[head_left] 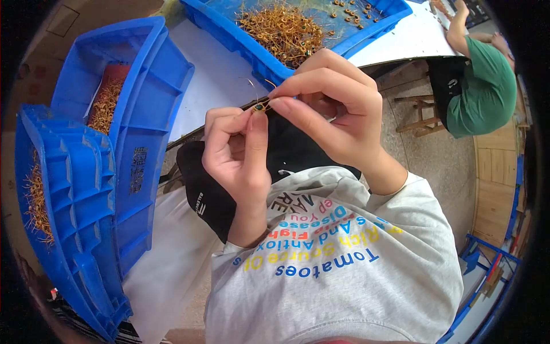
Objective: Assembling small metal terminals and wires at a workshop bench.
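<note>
head view: left hand (243,143) has the coil (259,107) pinched between thumb and index finger, small ring with a dark core, just on the person's side of the tray (226,31). right hand (338,109), also on that side, has thumb and index tips together on the coil's thin leads (265,106); other fingers curled. tray is blue, with a tangled pile (281,34) of coppery wired pieces inside and loose rings (355,14) on its floor right of the pile. left of the tray: two blue bins, far one (152,80) and near one (86,189), both with similar pieces in them. right of the tray: co-worker in green shirt (487,86), wooden stool (421,114) by them.
</note>
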A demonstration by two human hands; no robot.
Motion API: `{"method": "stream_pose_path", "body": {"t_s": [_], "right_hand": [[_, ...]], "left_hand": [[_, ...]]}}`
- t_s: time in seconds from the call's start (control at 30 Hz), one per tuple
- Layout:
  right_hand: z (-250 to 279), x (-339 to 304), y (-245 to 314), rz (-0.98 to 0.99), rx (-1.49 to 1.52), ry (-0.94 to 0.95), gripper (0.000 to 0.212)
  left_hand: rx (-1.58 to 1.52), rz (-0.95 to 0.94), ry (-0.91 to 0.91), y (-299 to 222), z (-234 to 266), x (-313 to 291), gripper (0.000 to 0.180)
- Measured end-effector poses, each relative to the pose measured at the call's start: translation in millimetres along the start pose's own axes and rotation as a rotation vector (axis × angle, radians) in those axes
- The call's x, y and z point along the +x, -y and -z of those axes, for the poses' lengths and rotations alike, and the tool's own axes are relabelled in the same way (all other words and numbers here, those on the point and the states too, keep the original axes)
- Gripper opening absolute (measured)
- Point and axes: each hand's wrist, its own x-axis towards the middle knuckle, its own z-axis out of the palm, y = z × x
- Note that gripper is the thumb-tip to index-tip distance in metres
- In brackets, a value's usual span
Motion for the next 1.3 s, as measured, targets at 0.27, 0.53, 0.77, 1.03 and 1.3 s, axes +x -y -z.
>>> {"method": "stream_pose_path", "body": {"t_s": [0.27, 0.53, 0.77, 1.03, 1.3], "right_hand": [[8.1, 8.7, -12.0, 0.14, 0.024, 0.061, 0.009], [9.6, 13.6, -17.6, 0.174, 0.038, 0.085, 0.008], [4.2, -2.4, -26.6, 0.02, 0.083, 0.049, 0.007], [3.5, -3.7, -12.7, 0.146, -0.126, 0.001, 0.008], [-1.9, 2.7, -9.0, 0.196, -0.089, -0.046, 0.012]], "left_hand": [[-0.508, 0.361, 0.086, -8.4, 2.5, 6.8, 0.009], [-0.688, 0.437, 0.247, 2.2, 11.9, 7.4, 0.012], [-0.829, 0.326, 0.187, 13.3, 9.6, 7.7, 0.009], [-0.528, 0.212, 0.046, 18.3, 3.1, 8.0, 0.005], [-0.375, 0.124, 0.062, 20.6, 10.7, 6.1, 0.009]]}}
